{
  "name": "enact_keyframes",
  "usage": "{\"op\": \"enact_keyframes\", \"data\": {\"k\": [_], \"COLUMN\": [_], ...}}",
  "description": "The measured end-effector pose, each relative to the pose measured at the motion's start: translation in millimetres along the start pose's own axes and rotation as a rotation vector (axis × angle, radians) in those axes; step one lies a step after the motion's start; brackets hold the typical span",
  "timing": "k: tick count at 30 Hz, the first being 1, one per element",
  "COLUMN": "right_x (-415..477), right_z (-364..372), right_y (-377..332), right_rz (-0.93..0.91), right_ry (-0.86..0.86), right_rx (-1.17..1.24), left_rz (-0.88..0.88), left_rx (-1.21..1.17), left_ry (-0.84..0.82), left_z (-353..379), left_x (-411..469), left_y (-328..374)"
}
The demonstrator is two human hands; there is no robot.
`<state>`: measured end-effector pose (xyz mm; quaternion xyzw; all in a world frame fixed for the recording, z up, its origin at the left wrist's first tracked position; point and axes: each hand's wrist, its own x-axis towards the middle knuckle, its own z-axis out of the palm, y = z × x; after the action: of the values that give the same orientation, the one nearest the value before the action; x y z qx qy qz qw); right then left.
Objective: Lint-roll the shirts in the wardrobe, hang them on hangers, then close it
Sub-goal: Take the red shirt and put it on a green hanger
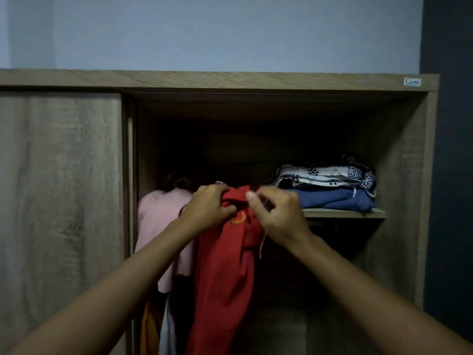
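Item: red shirt (222, 265), held up by the collar in the open wardrobe (409, 160), just right of the pink shirt (158, 216) and left of the shelf (345, 213). The bunched collar is gripped by the curled fingers (227, 210) of the left hand (207, 208) and pinched at its right edge by the right hand (279, 216). Risk noted: no hanger can be made out in the dim recess, so the collar may be missed or the pink shirt dragged askew if the cloth is pulled blind.
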<state>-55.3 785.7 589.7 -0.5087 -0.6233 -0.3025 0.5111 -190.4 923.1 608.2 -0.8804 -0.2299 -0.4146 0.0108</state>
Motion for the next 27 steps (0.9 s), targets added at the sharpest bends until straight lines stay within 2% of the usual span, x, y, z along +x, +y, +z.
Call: {"op": "enact_keyframes", "data": {"k": [2, 6, 10, 13, 17, 19, 23, 25, 27], "right_x": [27.1, 65.5, 81.0, 83.3, 84.1, 82.1, 66.9, 51.2, 29.5], "right_z": [-3.1, 8.6, 21.1, 31.5, 38.4, 35.7, 19.8, 10.5, 2.0], "right_y": [8.7, 24.8, 24.6, 24.2, 34.5, 37.3, 20.9, 5.1, -7.8], "right_rz": [0.158, 0.437, 0.497, 0.514, 0.532, 0.449, 0.253, 0.164, 0.091], "right_ry": [0.036, -0.248, -0.513, -0.604, -0.486, -0.374, -0.124, -0.068, -0.043], "right_rx": [-0.101, -0.305, -0.468, -0.507, -0.457, -0.397, -0.189, -0.108, -0.072], "left_rz": [0.059, 0.095, 0.09, 0.053, 0.063, 0.013, -0.103, -0.114, -0.147], "left_rx": [-0.018, 0.023, 0.01, 0.018, 0.017, 0.037, 0.037, 0.02, 0.053], "left_ry": [0.043, 0.098, 0.087, 0.058, -0.054, -0.073, 0.158, 0.271, 0.316], "left_z": [1.2, 8.3, 20.8, 23.7, 15.7, 5.6, -13.5, -17.0, -13.0], "left_x": [-14.1, -39.7, -65.4, -76.9, -80.5, -81.3, -76.3, -73.5, -73.7], "left_y": [0.5, 4.0, 3.6, 2.7, 6.1, 9.7, 20.8, 25.9, 27.0]}}
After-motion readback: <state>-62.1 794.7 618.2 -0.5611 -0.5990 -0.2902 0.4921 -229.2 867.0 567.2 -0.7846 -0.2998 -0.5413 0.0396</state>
